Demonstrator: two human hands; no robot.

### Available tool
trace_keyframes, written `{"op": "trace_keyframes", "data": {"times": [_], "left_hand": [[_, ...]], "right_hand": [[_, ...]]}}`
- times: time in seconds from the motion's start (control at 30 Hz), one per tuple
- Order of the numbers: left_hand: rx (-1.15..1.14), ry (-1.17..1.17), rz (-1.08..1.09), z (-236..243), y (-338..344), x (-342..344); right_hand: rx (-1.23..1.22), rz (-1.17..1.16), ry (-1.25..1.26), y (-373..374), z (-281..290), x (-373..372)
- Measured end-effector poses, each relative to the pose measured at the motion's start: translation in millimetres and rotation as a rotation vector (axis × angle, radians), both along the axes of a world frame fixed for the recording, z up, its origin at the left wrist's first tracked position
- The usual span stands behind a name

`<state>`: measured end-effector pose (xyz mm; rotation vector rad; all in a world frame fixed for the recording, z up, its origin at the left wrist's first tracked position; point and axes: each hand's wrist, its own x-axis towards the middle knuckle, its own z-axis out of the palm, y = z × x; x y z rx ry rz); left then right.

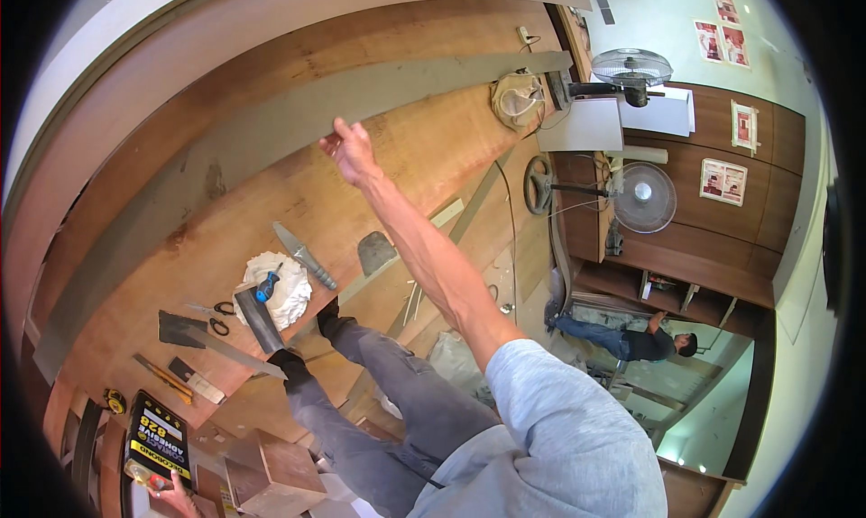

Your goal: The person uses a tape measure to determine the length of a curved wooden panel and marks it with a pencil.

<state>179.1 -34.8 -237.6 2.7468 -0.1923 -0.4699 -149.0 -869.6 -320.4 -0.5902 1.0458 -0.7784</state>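
Note:
My right hand (350,153) is raised over the long wooden surface (433,126), beside a long grey strip (271,103), with fingers loosely curled apart and holding nothing. Below it lie a grey scraper plate (375,252) and a knife-like tool (302,255). At lower left, my left hand (173,491) grips the end of a black-and-yellow adhesive can (158,437) near its red cap, partly cut off. Nearby are a white rag (287,306), blue-handled screwdriver (267,284), scissors (219,318), dark spreader (180,329), utility knives (162,378) and tape measure (115,401).
A wooden box (271,473) sits near my legs. A dust mask (516,99) lies at the surface's far end. Two fans (642,196) (631,67) stand at right among cables and white boards (577,130). A co-worker (631,342) is by wooden cabinets (686,247).

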Motion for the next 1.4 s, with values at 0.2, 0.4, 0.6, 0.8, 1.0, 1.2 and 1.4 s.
{"op": "trace_keyframes", "data": {"times": [0.2, 0.4, 0.6, 0.8, 1.0, 1.2, 1.4], "left_hand": [[-0.004, 0.007, -0.036, 15.5, -27.8, -5.5], [0.034, -0.053, -0.054, 9.1, -11.6, -8.3], [-0.098, 0.038, -0.005, 59.7, -92.0, -32.0], [-0.015, -0.068, -0.040, 54.4, -86.0, -19.1], [-0.036, 0.006, 0.137, 59.2, -85.6, -33.4], [-0.034, -0.029, 0.137, 51.7, -85.8, -33.8], [0.031, -0.106, 0.150, 58.6, -81.7, -39.0]], "right_hand": [[0.163, -0.138, 0.067, 29.9, -44.0, -23.9], [0.161, -0.156, 0.212, 4.9, -40.7, -59.6], [0.130, 0.391, 0.382, 2.2, -100.9, -116.0], [-0.579, 0.361, 0.865, 70.8, -80.4, -135.6], [-0.360, 0.528, 0.833, 181.3, -45.2, -115.5], [-0.401, 0.660, 0.665, 269.7, -42.5, -76.1], [-0.722, 0.912, 0.725, 348.7, -22.0, -4.2]]}}
